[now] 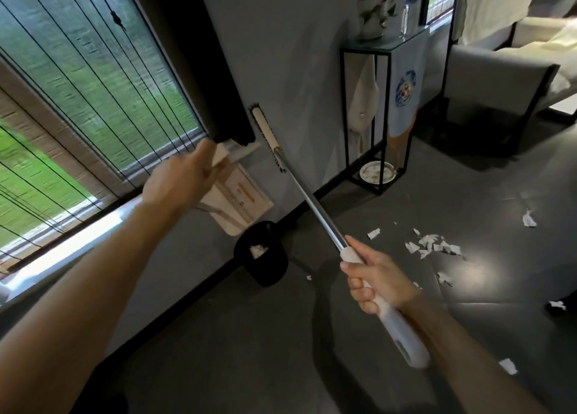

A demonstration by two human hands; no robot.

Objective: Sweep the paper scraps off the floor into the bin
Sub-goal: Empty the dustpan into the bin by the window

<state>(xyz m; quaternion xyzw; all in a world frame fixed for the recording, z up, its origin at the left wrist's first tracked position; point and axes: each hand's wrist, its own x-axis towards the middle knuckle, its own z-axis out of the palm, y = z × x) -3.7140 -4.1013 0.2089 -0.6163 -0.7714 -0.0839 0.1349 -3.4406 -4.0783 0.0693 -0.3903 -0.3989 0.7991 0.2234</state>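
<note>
Looks down on a dark floor (312, 351) running along a grey wall (281, 54). Takes in a wide slatted window (93, 101) at left, green outside. Takes in a pale sofa (499, 67) at upper right, well apart from both hands. Finds a black metal stand (344, 107) against the wall between window and sofa, with a plant (374, 11) and a bottle (410, 7) on its glass top and a white plate (377, 172) on its lowest level.

Holds the broom (315, 206) in the air, tilted, head up against the wall just right of the window's lower corner, metal shaft slanting down to a white grip. Wraps the right hand (377, 276) firmly round that grip, fingers curled under, thumb laid along the top.

Finds a cream dustpan (246, 201) leaning against the wall below the window, just above the bin. Reaches with the left hand (184, 179) to the dustpan's upper end. Too blurred there to tell a grasp from a mere touch.

Finds the black bin (274, 273) on the floor at the foot of the wall, between the two hands, with some white paper (257, 251) inside.

Sees the scraps (431, 245) lying on the floor. Main cluster just right of the broom's grip, well apart from the bin. Single pieces farther right, one by the bin's foot, one at lower right.
</note>
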